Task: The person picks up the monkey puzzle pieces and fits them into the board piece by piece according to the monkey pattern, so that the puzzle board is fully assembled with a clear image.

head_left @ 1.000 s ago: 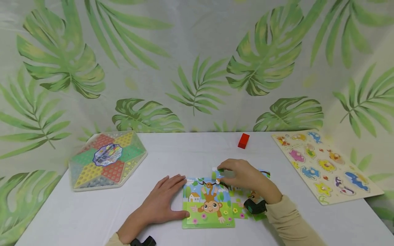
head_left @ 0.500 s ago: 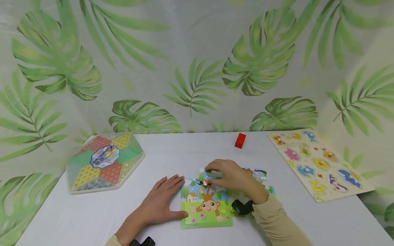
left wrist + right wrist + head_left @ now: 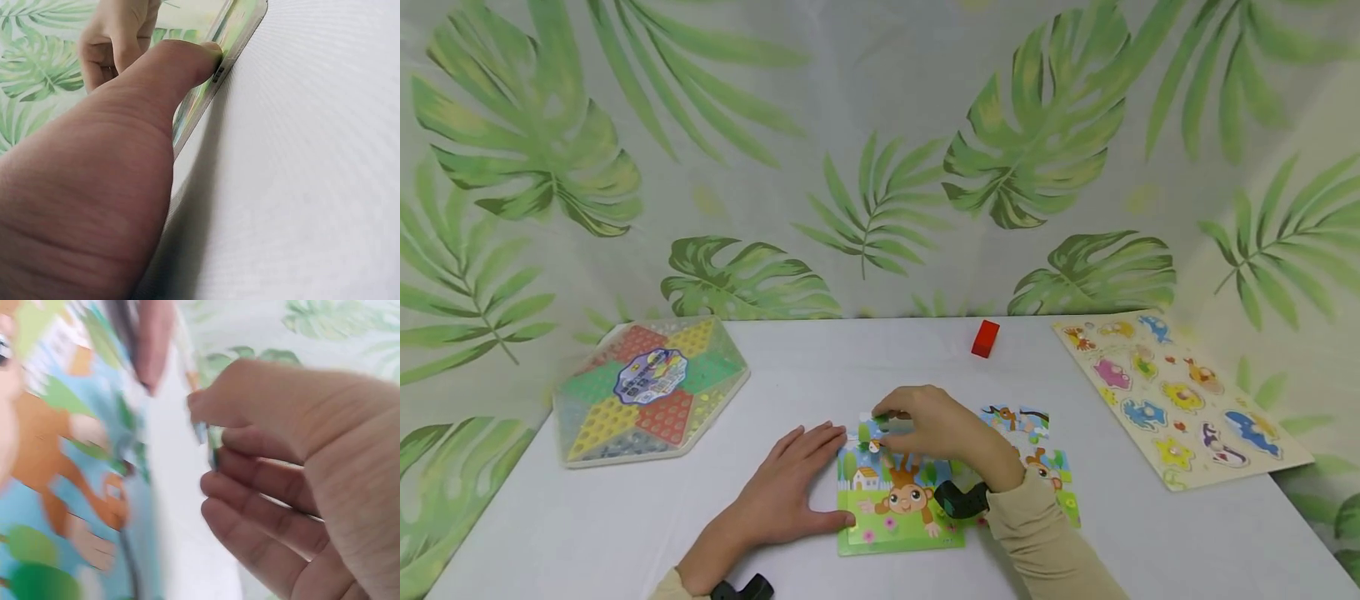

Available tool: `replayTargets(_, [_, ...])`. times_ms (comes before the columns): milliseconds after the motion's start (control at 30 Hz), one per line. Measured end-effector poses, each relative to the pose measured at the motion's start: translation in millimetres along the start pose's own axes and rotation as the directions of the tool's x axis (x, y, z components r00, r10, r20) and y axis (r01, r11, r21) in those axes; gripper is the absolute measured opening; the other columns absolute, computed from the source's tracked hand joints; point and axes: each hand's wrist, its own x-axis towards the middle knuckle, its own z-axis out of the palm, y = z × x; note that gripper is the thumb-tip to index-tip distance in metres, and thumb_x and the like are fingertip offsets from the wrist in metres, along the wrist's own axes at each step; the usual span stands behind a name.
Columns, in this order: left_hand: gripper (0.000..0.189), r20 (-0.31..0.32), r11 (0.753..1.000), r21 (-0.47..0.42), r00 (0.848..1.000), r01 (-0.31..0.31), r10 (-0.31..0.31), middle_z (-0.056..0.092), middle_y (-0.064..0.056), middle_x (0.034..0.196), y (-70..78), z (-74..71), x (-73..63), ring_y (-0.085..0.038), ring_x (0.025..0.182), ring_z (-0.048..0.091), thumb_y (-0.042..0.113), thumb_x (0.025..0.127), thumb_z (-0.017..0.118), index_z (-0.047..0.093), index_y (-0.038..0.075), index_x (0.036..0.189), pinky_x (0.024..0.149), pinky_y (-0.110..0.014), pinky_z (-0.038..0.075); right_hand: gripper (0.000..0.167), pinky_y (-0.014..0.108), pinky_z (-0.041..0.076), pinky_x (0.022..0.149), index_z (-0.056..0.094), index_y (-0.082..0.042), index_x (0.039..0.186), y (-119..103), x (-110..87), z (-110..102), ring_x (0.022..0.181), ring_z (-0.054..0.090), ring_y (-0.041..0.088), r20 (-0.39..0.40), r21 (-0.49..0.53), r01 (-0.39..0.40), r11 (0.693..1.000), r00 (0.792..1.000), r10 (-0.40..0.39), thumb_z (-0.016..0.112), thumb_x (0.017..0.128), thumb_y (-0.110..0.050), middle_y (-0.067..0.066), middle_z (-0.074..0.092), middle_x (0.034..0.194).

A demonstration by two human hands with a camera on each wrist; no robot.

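A square monkey picture puzzle board (image 3: 901, 551) lies on the white table in the head view. My left hand (image 3: 790, 490) rests at its left side, fingers extended near the upper left corner and thumb on the lower left edge. In the left wrist view that thumb (image 3: 209, 56) lies over the rim of the board. My right hand (image 3: 936, 423) pinches a small puzzle piece (image 3: 864, 430) between thumb and fingers, over the upper left of the board. Seen from the right wrist, the piece (image 3: 200, 430) is edge-on and mostly hidden by the fingers.
Loose puzzle pieces (image 3: 1033, 423) lie right of the board, partly behind the right forearm. A red block (image 3: 985, 339) stands at the back. At the left is a hexagonal Chinese checkers box (image 3: 700, 417); at the right, a sea-animal peg board (image 3: 1150, 392) reaches over the table edge.
My right hand has moved left with the puzzle piece, from the board's upper right to its upper left. More loose pieces show behind it. The left hand stays at the board.
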Motion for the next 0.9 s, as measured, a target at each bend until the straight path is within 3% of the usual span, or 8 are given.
replayTargets(167, [0.103,-0.009,1.000,-0.011,1.000,0.003,-0.004,0.045,-0.002,0.161,-0.1,-1.2,0.3,-0.023,0.153,0.036,0.080,0.080,0.066,0.049,0.010,0.153,0.126,-0.053,0.025,0.033,0.027,0.059,0.084,0.074,-0.006,0.119,-2,-0.1,11,0.096,0.072,0.018,0.016,0.016,0.028,0.999,0.999,-0.028,0.078,0.091,-0.021,0.003,0.074,0.115])
replayTargets(333, [0.104,-0.009,1.000,-0.019,1.000,0.017,-0.017,0.045,-0.002,0.161,0.0,-0.2,-2.0,-0.021,0.153,0.035,0.079,0.079,0.068,0.048,0.010,0.154,0.127,-0.050,0.023,0.030,0.021,0.052,0.074,0.075,-0.006,0.117,-2,-0.1,20,0.084,0.063,0.014,0.020,-0.030,0.069,0.997,0.997,-0.069,0.078,0.091,-0.020,0.003,0.073,0.109])
replayTargets(667, [0.099,-0.055,1.000,0.007,0.998,-0.019,0.019,0.048,-0.001,0.159,0.1,1.6,-0.8,-0.022,0.151,0.039,0.078,0.081,0.067,0.051,0.010,0.152,0.124,-0.052,0.028,0.026,0.027,0.057,0.084,0.077,-0.008,0.113,-7,-0.7,27,0.094,0.066,0.012,-0.008,-0.135,0.079,0.988,0.997,-0.080,0.077,0.089,-0.018,0.001,0.074,0.110])
replayTargets(900, [0.099,-0.021,1.000,-0.016,1.000,0.006,-0.006,0.046,-0.001,0.160,-0.1,2.5,0.8,-0.022,0.152,0.037,0.078,0.081,0.067,0.050,0.011,0.153,0.126,-0.053,0.026,0.026,0.029,0.058,0.089,0.079,-0.010,0.113,-6,-2.0,31,0.100,0.067,0.014,-0.005,-0.218,0.122,0.968,0.992,-0.127,0.077,0.089,-0.021,0.000,0.073,0.108])
